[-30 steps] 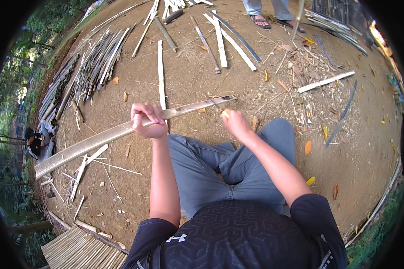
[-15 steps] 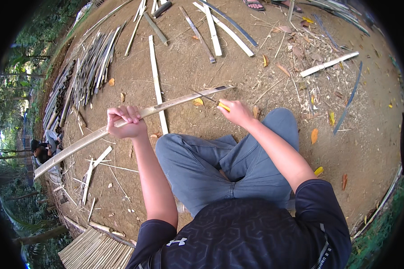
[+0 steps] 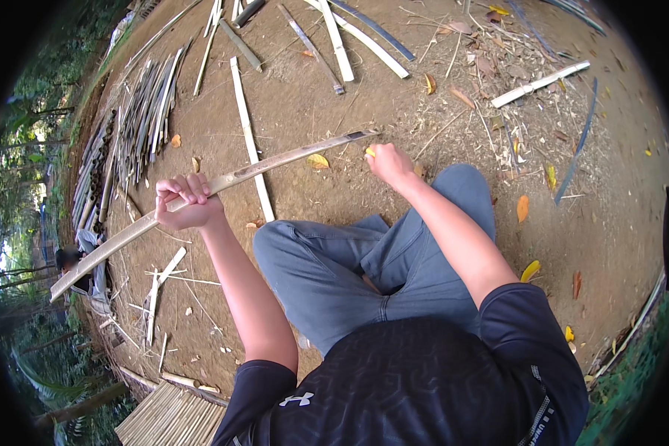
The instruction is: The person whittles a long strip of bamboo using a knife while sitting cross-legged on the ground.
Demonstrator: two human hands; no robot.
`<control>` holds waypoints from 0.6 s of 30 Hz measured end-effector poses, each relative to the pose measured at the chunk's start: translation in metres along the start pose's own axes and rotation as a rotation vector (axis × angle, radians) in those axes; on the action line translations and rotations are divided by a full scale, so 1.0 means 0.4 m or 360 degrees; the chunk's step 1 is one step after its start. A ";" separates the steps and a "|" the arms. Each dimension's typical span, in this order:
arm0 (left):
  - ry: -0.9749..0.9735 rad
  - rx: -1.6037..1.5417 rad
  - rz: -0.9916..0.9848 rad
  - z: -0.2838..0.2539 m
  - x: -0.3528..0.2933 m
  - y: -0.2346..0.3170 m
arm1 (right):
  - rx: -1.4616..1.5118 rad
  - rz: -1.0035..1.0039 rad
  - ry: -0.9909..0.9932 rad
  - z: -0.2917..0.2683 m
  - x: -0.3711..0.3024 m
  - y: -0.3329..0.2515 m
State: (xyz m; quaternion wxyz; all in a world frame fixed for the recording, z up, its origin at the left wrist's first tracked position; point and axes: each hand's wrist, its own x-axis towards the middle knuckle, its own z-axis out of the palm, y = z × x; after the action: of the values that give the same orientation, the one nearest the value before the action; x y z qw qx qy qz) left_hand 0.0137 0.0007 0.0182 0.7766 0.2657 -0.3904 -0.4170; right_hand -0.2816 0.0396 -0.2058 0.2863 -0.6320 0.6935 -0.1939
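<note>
A long, slightly curved bamboo strip [image 3: 264, 165] slants across in front of me from lower left to upper right, with a dark patch near its far right end. My left hand [image 3: 189, 202] is closed around it left of its middle. Near that right end, my right hand [image 3: 391, 165] is closed on a knife, whose yellow handle [image 3: 370, 152] peeks out above the fingers. The knife's blade cannot be made out now. A small gap shows between my right fist and the strip. My crossed legs [image 3: 327, 267] lie below both hands.
A pale split bamboo piece [image 3: 250, 134] lies on the dirt beyond the strip. A pile of thin bamboo lengths [image 3: 147, 115] is at the left, near a seated person [image 3: 89, 271]. A bamboo slat mat [image 3: 167, 416] sits at lower left. Shavings and dry leaves litter the right side.
My right hand has shifted slightly up, and the knife blade, seen earlier across the strip's end, no longer shows. My left hand and the strip have moved a little left in view.
</note>
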 end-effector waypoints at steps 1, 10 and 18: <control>-0.0004 0.0020 0.0015 -0.006 0.002 0.005 | 0.0028 -0.0042 -0.0039 -0.010 -0.010 -0.030; -0.0134 0.0010 -0.0042 0.059 0.046 -0.006 | 0.0095 0.0206 -0.0080 -0.008 0.005 -0.010; -0.0189 0.0030 -0.0008 0.080 0.047 -0.012 | 0.0102 0.0429 0.0020 0.051 0.021 0.035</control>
State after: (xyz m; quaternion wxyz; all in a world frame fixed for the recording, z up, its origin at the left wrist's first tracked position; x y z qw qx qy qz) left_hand -0.0084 -0.0206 0.0394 0.7485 0.2487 -0.4390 -0.4302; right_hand -0.2796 0.0349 -0.2314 0.3254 -0.5224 0.7674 -0.1797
